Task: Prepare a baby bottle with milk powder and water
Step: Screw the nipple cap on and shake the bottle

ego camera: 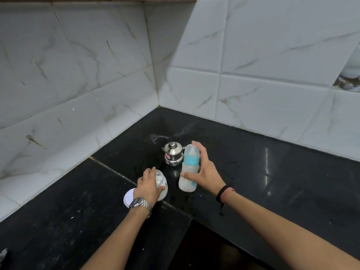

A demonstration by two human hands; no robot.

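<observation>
The baby bottle (188, 173), with a blue collar, a clear cap and milky liquid in its lower part, stands upright on the black counter (272, 172). My right hand (204, 172) cups it loosely: the thumb lies across its front and the straightened, spread fingers reach up behind the cap. To its left stands a clear jar of white milk powder (162, 184). My left hand (149, 187), with a metal watch on the wrist, is closed over the jar's top and side. The jar's white lid (129, 197) lies flat on the counter just left of that hand.
A small lidded steel pot (173, 155) stands right behind the bottle and jar. Water is splashed on the counter behind the pot. Tiled walls meet in a corner at the back. The counter's inner edge drops off below my wrists.
</observation>
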